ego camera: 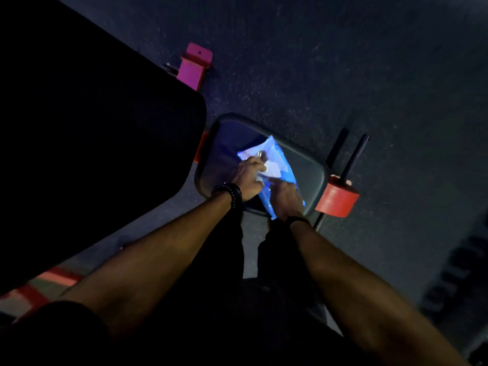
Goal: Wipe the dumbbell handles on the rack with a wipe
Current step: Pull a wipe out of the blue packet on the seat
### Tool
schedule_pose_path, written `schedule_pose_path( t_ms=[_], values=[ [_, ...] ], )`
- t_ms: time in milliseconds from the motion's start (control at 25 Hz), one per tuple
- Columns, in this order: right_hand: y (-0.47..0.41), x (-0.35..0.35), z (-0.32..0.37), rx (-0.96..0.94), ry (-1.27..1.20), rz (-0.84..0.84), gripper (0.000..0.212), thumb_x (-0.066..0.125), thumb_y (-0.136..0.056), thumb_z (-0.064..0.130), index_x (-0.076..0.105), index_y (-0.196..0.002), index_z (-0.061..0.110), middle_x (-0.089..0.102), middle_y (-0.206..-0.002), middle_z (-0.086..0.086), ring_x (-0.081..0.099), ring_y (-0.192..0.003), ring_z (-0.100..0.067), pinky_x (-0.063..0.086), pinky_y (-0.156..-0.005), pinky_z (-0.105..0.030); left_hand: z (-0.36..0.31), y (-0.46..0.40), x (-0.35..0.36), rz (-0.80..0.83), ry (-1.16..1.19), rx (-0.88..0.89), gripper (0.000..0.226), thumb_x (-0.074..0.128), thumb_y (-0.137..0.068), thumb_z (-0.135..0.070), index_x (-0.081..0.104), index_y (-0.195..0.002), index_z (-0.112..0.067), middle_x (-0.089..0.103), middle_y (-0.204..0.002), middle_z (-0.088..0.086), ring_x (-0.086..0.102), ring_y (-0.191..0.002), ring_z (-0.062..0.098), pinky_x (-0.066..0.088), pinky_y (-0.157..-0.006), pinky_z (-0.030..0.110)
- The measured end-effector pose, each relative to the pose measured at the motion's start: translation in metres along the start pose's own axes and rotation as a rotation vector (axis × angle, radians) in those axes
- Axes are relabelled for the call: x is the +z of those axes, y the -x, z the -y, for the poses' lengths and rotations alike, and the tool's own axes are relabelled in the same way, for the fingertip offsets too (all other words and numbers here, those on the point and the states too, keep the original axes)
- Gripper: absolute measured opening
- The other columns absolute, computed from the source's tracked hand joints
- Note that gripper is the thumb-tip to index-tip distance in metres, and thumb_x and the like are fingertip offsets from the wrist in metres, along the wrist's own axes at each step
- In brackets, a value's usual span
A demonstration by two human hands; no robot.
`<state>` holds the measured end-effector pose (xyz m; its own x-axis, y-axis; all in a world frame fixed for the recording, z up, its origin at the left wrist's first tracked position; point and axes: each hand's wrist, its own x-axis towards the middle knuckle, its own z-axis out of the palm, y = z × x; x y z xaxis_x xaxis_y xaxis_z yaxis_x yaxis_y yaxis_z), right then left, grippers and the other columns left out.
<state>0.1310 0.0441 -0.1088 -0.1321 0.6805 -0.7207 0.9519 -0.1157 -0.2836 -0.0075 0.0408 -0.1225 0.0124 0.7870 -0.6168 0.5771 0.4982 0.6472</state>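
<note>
Head view, dim light: one blue wipe packet (pixel 274 170), soft plastic, lying flat on the grey seat pad (pixel 311 173) of a gym bench, long black back pad (pixel 92 128) to the left. Left hand (pixel 247 178), dark bracelet at the wrist, fingers closed in a pinch on a white wipe (pixel 272 169) at the packet's opening. Right hand (pixel 286 198) pressed flat on the packet's near end, apparently pinning it; fingers lie together on the plastic, not curled around it. Contents of packet: white sheet showing at the mouth; how many remain inside cannot be told. Step in hand, judged: drawing out one wipe, preparatory to any wiping. Next move calls for a steady pull while the packet is held down, then carrying the wipe to the rack. Dumbbells (pixel 459 273): blurred dark shapes at right edge, probably the rack; handles not discernible.
</note>
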Motion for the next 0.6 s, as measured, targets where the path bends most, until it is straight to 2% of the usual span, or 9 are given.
schedule_pose_path(
  t_ms=[160, 240, 360, 480, 600],
  values=[
    [-0.012, 0.007, -0.008, -0.099, 0.311, -0.035, 0.022, 0.048, -0.094, 0.016, 0.065, -0.109, 0.016, 0.070, -0.101, -0.013, 0.068, -0.095, -0.034, 0.050, -0.072, -0.039, -0.002, 0.000, 0.005, -0.010, 0.015, 0.025, 0.047, 0.057, -0.061, -0.011, 0.070, -0.103, 0.007, 0.063, -0.114, 0.021, 0.063, -0.109, 0.035, 0.050, -0.098, 0.040],
    [-0.013, 0.009, -0.011, -0.134, 0.381, -0.067, 0.010, 0.066, -0.085, 0.020, 0.068, -0.093, 0.015, 0.071, -0.080, -0.007, 0.071, -0.072, -0.029, 0.049, -0.059, -0.032, -0.004, 0.001, 0.003, -0.013, 0.010, 0.049, 0.047, 0.057, -0.062, -0.008, 0.069, -0.104, 0.007, 0.063, -0.117, 0.021, 0.062, -0.113, 0.035, 0.049, -0.098, 0.041],
    [-0.016, 0.014, -0.016, -0.173, 0.454, -0.059, 0.024, 0.085, -0.060, 0.021, 0.068, -0.075, 0.016, 0.062, -0.054, -0.002, 0.061, -0.043, -0.021, 0.042, -0.046, -0.021, -0.008, 0.002, 0.000, 0.022, -0.018, 0.104, 0.043, 0.062, -0.065, 0.004, 0.067, -0.108, 0.008, 0.060, -0.126, 0.025, 0.056, -0.125, 0.038, 0.044, -0.105, 0.040],
    [-0.020, 0.014, -0.018, -0.217, 0.445, -0.046, 0.024, 0.085, -0.051, 0.018, 0.062, -0.059, 0.014, 0.057, -0.046, -0.002, 0.056, -0.037, -0.021, 0.040, -0.043, -0.019, -0.009, -0.001, 0.001, 0.041, -0.044, 0.122, 0.045, 0.066, -0.068, 0.012, 0.066, -0.112, 0.008, 0.057, -0.130, 0.025, 0.050, -0.132, 0.037, 0.039, -0.109, 0.038],
    [-0.016, 0.012, -0.013, -0.217, 0.444, -0.076, 0.012, 0.071, -0.057, 0.018, 0.060, -0.058, 0.014, 0.056, -0.045, -0.002, 0.055, -0.035, -0.021, 0.039, -0.041, -0.018, -0.007, -0.003, 0.000, 0.040, -0.060, 0.121, 0.048, 0.068, -0.069, 0.009, 0.065, -0.116, 0.006, 0.055, -0.134, 0.022, 0.048, -0.134, 0.034, 0.041, -0.109, 0.042]
  ],
)
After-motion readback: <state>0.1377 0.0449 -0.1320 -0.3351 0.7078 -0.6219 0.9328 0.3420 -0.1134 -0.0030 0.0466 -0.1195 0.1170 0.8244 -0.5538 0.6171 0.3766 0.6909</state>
